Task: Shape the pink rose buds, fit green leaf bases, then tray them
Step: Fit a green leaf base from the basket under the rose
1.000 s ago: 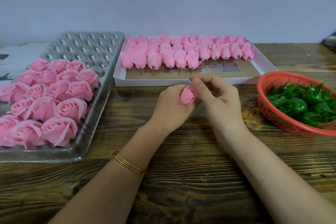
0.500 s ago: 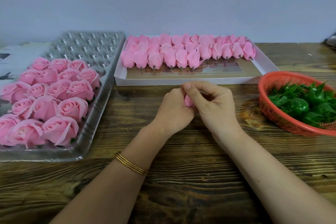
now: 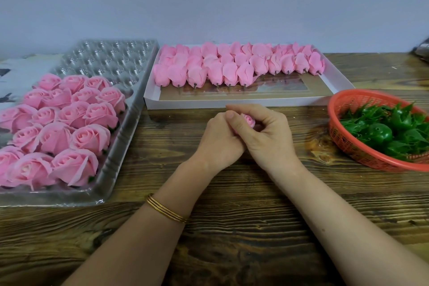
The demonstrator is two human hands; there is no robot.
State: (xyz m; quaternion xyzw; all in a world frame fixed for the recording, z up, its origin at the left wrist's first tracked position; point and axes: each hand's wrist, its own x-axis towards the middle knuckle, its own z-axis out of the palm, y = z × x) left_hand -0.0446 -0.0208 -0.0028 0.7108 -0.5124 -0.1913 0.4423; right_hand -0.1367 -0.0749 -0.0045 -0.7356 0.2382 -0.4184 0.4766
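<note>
- Over the wooden table [image 3: 234, 241], the left hand [image 3: 218, 142] and right hand [image 3: 267, 139] both curled closely round one pink bud [image 3: 248, 120], only its tip showing.
- Too hard a squeeze could have crushed its soft petals.
- A slack pinch might have dropped it.

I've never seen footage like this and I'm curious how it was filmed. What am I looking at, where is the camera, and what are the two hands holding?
No machine here: these are a person's two bare hands, filmed by one wide-angle camera worn on the head, looking forward and down. The left hand and right hand meet over a wooden table, together gripping one small pink rose bud. To the left a clear plastic tray holds opened pink roses; straight ahead a white box holds rows of closed buds; to the right a red basket holds green leaf bases.
</note>
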